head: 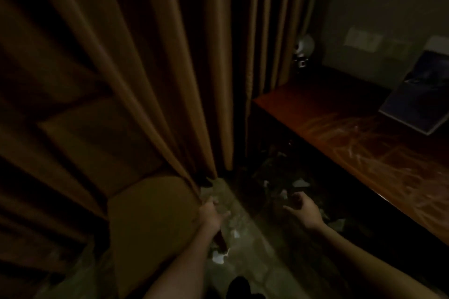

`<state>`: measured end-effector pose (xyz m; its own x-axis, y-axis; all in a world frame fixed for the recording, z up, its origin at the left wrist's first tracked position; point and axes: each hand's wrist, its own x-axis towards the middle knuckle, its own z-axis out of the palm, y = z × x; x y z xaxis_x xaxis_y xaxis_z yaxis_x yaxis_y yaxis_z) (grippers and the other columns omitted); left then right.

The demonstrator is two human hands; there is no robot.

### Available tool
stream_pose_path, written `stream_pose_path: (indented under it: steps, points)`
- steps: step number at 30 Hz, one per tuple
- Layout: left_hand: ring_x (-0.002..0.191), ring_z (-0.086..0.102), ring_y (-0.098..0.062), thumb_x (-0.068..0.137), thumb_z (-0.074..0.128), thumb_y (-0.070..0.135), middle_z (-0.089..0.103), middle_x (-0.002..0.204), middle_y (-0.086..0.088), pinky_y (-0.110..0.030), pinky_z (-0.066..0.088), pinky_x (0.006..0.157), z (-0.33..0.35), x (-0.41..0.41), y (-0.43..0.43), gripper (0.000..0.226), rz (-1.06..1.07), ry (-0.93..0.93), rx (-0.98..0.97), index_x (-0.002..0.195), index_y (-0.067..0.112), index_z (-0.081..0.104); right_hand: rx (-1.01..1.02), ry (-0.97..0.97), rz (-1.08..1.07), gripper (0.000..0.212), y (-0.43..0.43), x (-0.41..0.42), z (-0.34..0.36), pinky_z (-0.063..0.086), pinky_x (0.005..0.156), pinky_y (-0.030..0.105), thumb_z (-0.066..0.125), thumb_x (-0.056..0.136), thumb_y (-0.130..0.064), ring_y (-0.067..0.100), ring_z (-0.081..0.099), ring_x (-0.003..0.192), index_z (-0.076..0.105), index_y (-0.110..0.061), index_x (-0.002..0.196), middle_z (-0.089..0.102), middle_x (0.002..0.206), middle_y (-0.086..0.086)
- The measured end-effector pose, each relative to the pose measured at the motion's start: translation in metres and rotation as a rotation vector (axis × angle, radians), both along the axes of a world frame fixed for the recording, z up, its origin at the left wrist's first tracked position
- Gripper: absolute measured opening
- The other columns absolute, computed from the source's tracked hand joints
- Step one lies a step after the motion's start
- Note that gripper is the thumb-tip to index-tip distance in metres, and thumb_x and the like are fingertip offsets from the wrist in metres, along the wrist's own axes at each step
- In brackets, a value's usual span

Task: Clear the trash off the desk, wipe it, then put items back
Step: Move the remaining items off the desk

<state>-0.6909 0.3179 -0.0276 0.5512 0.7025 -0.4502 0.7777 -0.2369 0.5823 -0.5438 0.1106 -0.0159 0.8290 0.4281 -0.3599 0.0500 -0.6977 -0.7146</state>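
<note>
The room is very dim. My left hand [211, 213] reaches down over the pale floor beside the curtain, thumb and fingers spread, and I see nothing in it. My right hand [305, 211] hovers with loosely spread fingers and nothing in it, over a dark bin [274, 172] holding crumpled trash with pale scraps [301, 183]. White paper scraps [218, 258] lie on the floor under my left forearm. The reddish wooden desk [352, 133] runs along the right and shows streaky smears.
Heavy brown curtains [145, 68] hang on the left and centre. A padded chair arm [150, 213] stands at lower left. A tilted book or tablet [418, 97] leans at the desk's far right. A small white device [303, 48] sits in the back corner.
</note>
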Motion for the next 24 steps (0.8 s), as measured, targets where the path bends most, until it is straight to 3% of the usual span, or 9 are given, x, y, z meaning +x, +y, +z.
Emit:
stream_pose_path:
  steps: [5, 10, 14, 17, 20, 24]
  points:
    - [0.110, 0.055, -0.019, 0.086, 0.069, 0.031, 0.057, 0.120, -0.003, -0.022, 0.034, 0.077, 0.015, 0.137, 0.024, 0.042, -0.271, 0.006, 0.083, 0.120, 0.014, 0.050, 0.031, 0.025, -0.188, 0.057, 0.000, 0.076, 0.012, 0.041, 0.092, 0.028, 0.072, 0.082, -0.020, 0.023, 0.050, 0.119, 0.043, -0.010, 0.130, 0.049, 0.131, 0.010]
    - [0.103, 0.057, -0.018, 0.086, 0.068, 0.037, 0.055, 0.115, 0.003, -0.034, 0.050, 0.086, 0.032, 0.266, -0.023, 0.038, -0.613, -0.032, 0.117, 0.116, 0.023, 0.049, 0.087, 0.002, -0.504, 0.054, -0.059, 0.125, 0.023, 0.041, 0.067, 0.010, 0.069, 0.085, -0.016, 0.019, 0.052, 0.105, 0.042, -0.008, 0.131, 0.049, 0.128, 0.009]
    - [0.099, 0.060, -0.016, 0.084, 0.068, 0.040, 0.053, 0.114, 0.008, -0.039, 0.051, 0.087, 0.030, 0.327, -0.093, 0.041, -0.888, -0.017, 0.116, 0.117, 0.030, 0.044, 0.093, -0.010, -0.738, 0.052, -0.122, 0.140, 0.022, 0.039, 0.076, 0.023, 0.068, 0.086, -0.021, 0.018, 0.051, 0.103, 0.043, -0.010, 0.131, 0.051, 0.123, 0.008]
    - [0.100, 0.058, -0.014, 0.084, 0.068, 0.041, 0.053, 0.113, 0.009, -0.033, 0.050, 0.083, 0.027, 0.366, -0.151, 0.043, -1.054, -0.068, 0.126, 0.118, 0.032, 0.043, 0.105, 0.002, -0.869, 0.051, -0.172, 0.153, 0.013, 0.042, 0.076, 0.027, 0.069, 0.086, -0.022, 0.018, 0.052, 0.096, 0.043, -0.013, 0.129, 0.051, 0.115, 0.006]
    - [0.103, 0.056, -0.010, 0.083, 0.068, 0.039, 0.055, 0.114, 0.010, -0.024, 0.043, 0.076, 0.024, 0.393, -0.209, 0.042, -1.140, -0.120, 0.153, 0.118, 0.029, 0.046, 0.108, 0.006, -0.956, 0.050, -0.224, 0.167, 0.001, 0.042, 0.076, 0.030, 0.068, 0.086, -0.021, 0.019, 0.050, 0.095, 0.042, -0.013, 0.129, 0.047, 0.112, 0.004]
    - [0.106, 0.056, -0.011, 0.083, 0.068, 0.041, 0.056, 0.120, 0.008, -0.026, 0.045, 0.081, 0.026, 0.436, -0.270, 0.043, -1.195, -0.111, 0.208, 0.118, 0.029, 0.046, 0.114, -0.046, -1.005, 0.055, -0.290, 0.200, -0.005, 0.047, 0.080, 0.033, 0.072, 0.082, -0.018, 0.020, 0.050, 0.101, 0.042, -0.011, 0.128, 0.049, 0.122, 0.011]
